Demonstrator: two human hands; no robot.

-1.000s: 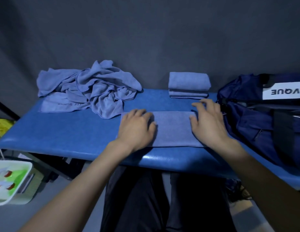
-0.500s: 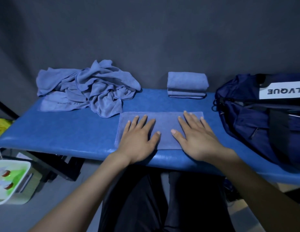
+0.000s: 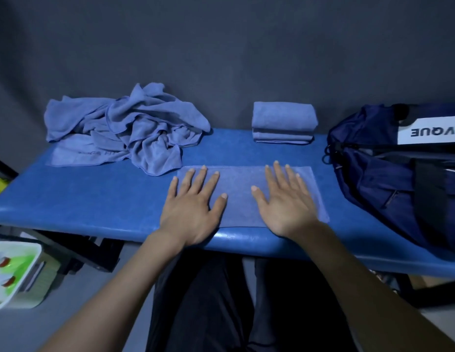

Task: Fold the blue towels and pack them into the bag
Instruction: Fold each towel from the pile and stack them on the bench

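Observation:
A blue towel (image 3: pixel 240 191) folded into a flat rectangle lies on the blue table (image 3: pixel 94 199) near its front edge. My left hand (image 3: pixel 193 207) presses flat on the towel's left part, fingers spread. My right hand (image 3: pixel 284 201) presses flat on its right part, fingers straight. Behind, by the wall, stands a small stack of folded blue towels (image 3: pixel 283 121). A heap of crumpled blue towels (image 3: pixel 129 128) lies at the back left. The navy bag (image 3: pixel 399 179) with a white label sits at the right end, its top open.
A dark grey wall runs right behind the table. On the floor at the lower left stands a white tray (image 3: pixel 13 275) with green and red contents. My dark-trousered legs are under the table's front edge.
Both hands have slid toward me over the towel and opened out flat with spread fingers. The right hand has come in from the towel's right edge.

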